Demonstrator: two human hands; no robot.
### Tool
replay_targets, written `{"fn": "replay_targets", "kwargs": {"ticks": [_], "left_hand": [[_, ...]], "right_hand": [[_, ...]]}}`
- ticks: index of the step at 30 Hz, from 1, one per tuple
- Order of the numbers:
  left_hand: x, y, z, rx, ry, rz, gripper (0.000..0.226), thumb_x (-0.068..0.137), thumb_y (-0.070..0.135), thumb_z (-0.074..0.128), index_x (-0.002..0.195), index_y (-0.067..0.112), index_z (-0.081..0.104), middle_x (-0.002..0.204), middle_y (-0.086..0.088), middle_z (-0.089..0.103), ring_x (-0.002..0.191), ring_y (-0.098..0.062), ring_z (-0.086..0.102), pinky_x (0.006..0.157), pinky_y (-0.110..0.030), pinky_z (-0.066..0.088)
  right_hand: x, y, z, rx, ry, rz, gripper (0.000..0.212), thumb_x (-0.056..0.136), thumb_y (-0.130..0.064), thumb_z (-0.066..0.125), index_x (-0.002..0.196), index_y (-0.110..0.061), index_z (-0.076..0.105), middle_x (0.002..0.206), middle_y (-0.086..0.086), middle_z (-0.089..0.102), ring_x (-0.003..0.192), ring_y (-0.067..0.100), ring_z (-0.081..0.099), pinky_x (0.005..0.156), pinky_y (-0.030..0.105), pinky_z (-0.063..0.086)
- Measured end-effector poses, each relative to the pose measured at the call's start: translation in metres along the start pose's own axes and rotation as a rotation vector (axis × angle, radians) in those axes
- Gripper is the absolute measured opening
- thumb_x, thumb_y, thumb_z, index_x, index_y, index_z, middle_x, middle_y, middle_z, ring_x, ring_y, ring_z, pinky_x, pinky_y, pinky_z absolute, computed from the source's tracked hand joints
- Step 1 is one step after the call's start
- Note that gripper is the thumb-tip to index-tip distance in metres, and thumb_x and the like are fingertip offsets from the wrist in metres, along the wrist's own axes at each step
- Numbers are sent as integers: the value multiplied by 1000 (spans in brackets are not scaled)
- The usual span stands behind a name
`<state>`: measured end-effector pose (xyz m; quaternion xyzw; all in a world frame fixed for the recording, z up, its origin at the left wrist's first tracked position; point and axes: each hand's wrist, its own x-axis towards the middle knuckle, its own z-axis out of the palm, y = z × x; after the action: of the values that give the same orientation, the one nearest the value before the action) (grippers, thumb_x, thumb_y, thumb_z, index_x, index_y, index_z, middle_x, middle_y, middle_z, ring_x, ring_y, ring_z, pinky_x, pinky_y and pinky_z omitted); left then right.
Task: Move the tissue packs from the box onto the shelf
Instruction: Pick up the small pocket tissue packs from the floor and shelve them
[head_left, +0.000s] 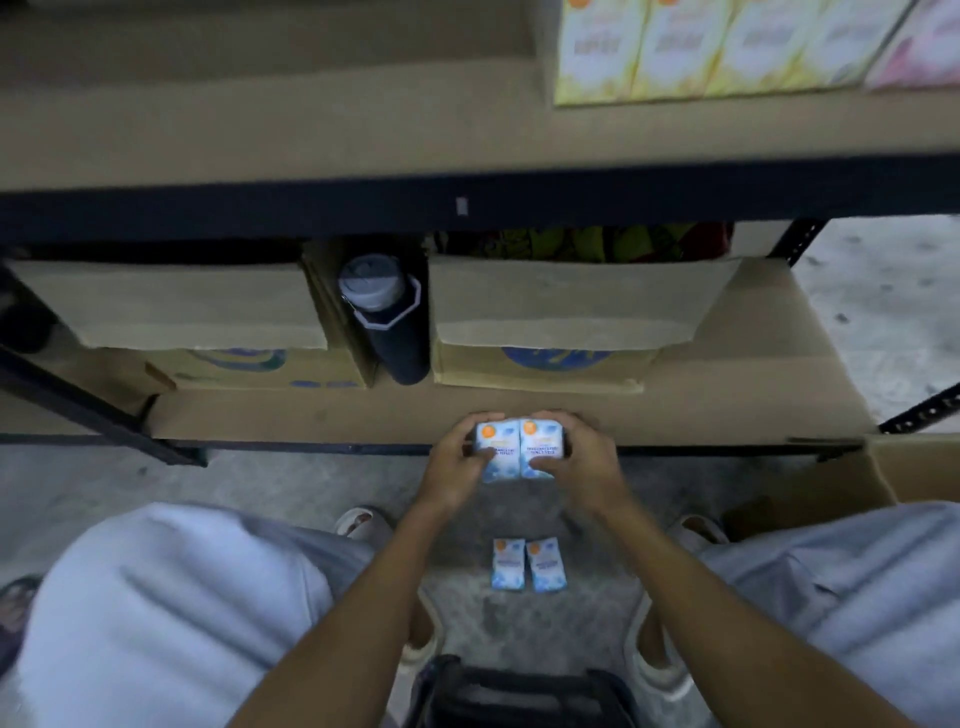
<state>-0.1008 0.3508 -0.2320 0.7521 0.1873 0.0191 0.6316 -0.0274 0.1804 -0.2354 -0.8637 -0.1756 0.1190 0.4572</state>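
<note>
Hands first: I see my left hand (457, 462) and right hand (576, 462) wrapped around two tissue packs (519, 449), one pack gripped in each, pressed side by side at the front edge of the lower shelf (727, 405). The fingers curl over the far ends and the thumbs lie on the printed faces. I cannot tell whether the packs touch the shelf board or sit just above it.

Two more tissue packs (529, 565) lie flat and side by side on the floor (493, 623) between my feet, well apart from the held pair.

On the lower shelf stand two cardboard boxes. The left box (197, 322) has its flap folded forward and I cannot see its contents. The right box (566, 322) is open, with something colourful showing behind its flap (too blurred to name). Between them stands a dark bottle (387, 322) with a grey lid.

Yellow cartons (717, 47) stand in a row on the upper shelf (311, 130). Another cardboard box (914, 470) sits at my right, its inside out of view.
</note>
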Motion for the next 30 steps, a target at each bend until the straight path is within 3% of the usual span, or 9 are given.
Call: {"fn": "replay_targets", "kwargs": {"ticks": [3, 7, 9, 14, 21, 26, 30], "left_hand": [[-10, 33, -15, -58, 40, 61, 45, 87, -10, 57, 104, 32, 61, 105, 1, 67, 94, -19, 66, 75, -36, 58], [-23, 82, -34, -114, 96, 185, 44, 83, -13, 60, 108, 24, 58, 102, 1, 66, 85, -2, 66, 71, -24, 55], [-29, 105, -44, -128, 100, 244, 46, 80, -12, 66, 107, 24, 57, 103, 3, 66, 86, -1, 66, 73, -25, 56], [-41, 166, -74, -142, 137, 394, 47, 77, -11, 70, 108, 22, 57, 106, 6, 66, 90, -3, 67, 73, -22, 55], [-55, 250, -112, -149, 153, 605, 48, 77, -10, 70, 111, 21, 58, 106, -2, 67, 91, -12, 68, 75, -25, 57], [-37, 286, -133, -88, 161, 621, 50, 78, -8, 70, 116, 20, 55, 109, 0, 66, 94, -13, 67, 78, -29, 57], [-11, 295, -142, 0, 186, 579, 49, 79, -6, 70, 116, 22, 54, 105, 2, 66, 94, -14, 66, 80, -30, 57]], "right_hand": [[0, -35, -16, -34, 45, -77, 57, 63, -10, 84, 116, -21, 66, 105, -6, 57, 93, 6, 56, 81, 2, 36], [1, -82, -36, 5, 63, -198, 58, 67, -12, 83, 120, -24, 64, 110, -3, 56, 95, 9, 61, 84, 22, 52], [0, -107, -44, 19, 96, -268, 57, 68, -11, 82, 120, -23, 64, 111, -3, 56, 96, 8, 61, 83, 23, 53], [-1, -174, -71, 62, 162, -416, 54, 70, -7, 79, 120, -22, 63, 113, -3, 53, 95, -11, 52, 73, 1, 41], [8, -256, -103, 102, 251, -604, 54, 72, -14, 79, 122, -26, 61, 113, -5, 51, 102, 4, 56, 77, 17, 51], [34, -293, -117, 11, 269, -626, 57, 72, -16, 78, 124, -29, 59, 117, -1, 52, 102, 7, 54, 85, 14, 46], [61, -304, -116, -20, 243, -579, 61, 70, -14, 80, 125, -30, 58, 117, 1, 51, 102, 11, 57, 87, 26, 52]]}}
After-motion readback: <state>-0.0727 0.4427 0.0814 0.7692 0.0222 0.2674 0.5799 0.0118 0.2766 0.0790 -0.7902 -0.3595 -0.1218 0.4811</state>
